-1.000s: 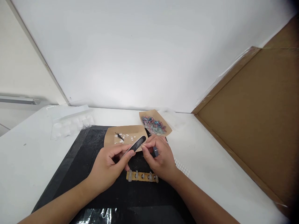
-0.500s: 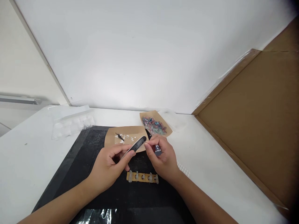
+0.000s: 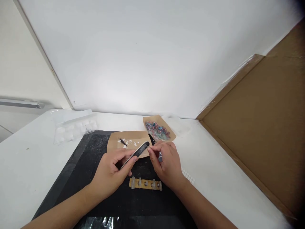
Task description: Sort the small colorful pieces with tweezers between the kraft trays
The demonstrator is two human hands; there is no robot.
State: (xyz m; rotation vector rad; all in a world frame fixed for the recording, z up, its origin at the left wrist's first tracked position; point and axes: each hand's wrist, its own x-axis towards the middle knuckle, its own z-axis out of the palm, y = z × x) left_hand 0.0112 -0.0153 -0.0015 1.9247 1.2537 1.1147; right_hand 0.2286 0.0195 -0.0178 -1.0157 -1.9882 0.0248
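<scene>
My left hand [image 3: 115, 170] is closed around a black nail file [image 3: 141, 150] with a pale edge, its rounded end pointing up and right. At that end, my right hand [image 3: 165, 162] pinches with thumb and forefinger; whatever sits between the fingertips is too small and covered to name. Below both hands a yellowish strip [image 3: 142, 183] lies on the black mat [image 3: 116, 203], carrying metal studs and several clear nail tips [image 3: 132, 182]. Partly hidden behind my right hand is a dark patterned object [image 3: 160, 156].
Brown paper [image 3: 113, 140] behind the file bears white bits and a black tuft [image 3: 122, 141]. Another brown paper [image 3: 172, 136] holds many coloured nail tips [image 3: 157, 129]. Clear plastic trays [image 3: 71, 130] stand back left, a white sticker sheet [image 3: 188, 176] lies right, and cardboard [image 3: 252, 127] rises beyond.
My right fingertips have shifted slightly at the file's end, and the hand has turned a little, covering more of the dark patterned object. The whole view has dipped slightly downward in frame.
</scene>
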